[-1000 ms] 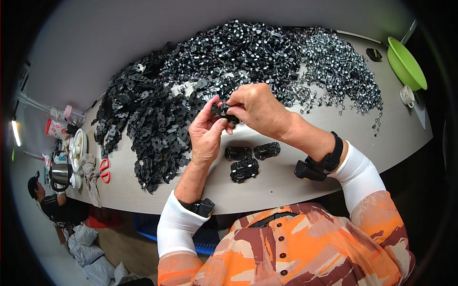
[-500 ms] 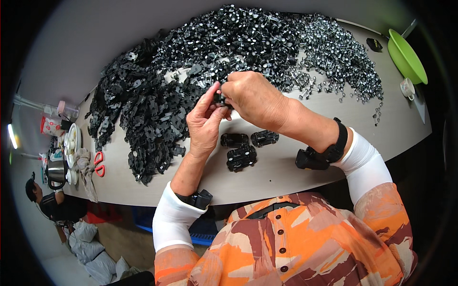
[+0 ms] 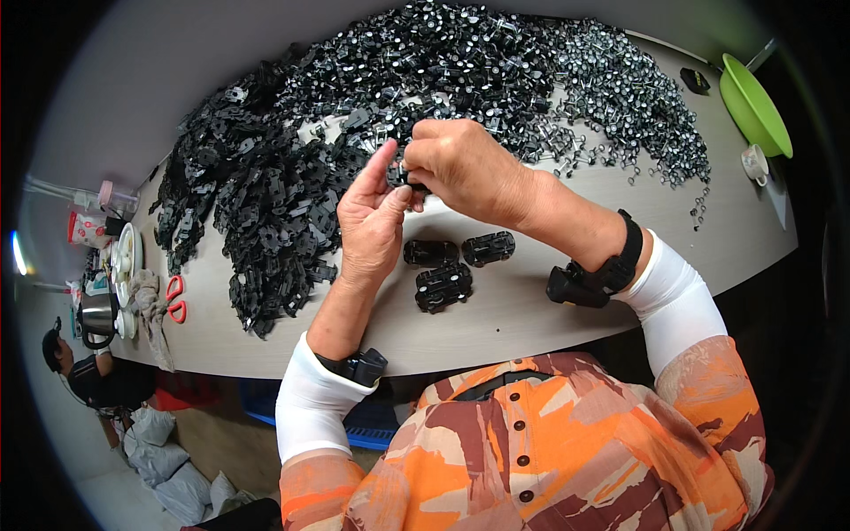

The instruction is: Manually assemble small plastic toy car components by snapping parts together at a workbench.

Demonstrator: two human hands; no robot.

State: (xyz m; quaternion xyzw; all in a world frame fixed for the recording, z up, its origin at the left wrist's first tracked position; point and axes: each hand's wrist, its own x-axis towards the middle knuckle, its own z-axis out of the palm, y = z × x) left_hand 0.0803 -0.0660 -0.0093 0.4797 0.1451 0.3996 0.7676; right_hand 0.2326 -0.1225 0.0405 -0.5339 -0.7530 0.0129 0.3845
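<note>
Above the table, my left hand holds a small black plastic part between thumb and curled fingers, its index finger pointing up. My right hand meets it from the right, fingertips pinched together against that part; whatever lies inside this pinch is hidden. Below the hands rest three assembled black toy car bases with wheels: one at the left, one at the right, one nearest me. A heap of flat black plastic plates spreads left of my left hand.
Behind my hands rises a pile of black parts with silver-faced wheels. Silver wheel axles lie at the right, near a green basin and a cup. Red-handled scissors, a cloth and a kettle are left. A person sits beyond.
Both hands stay together and have shifted slightly left. My left index finger now stands straighter, away from the part. The three car bases keep their arrangement; the whole view has moved a little.
</note>
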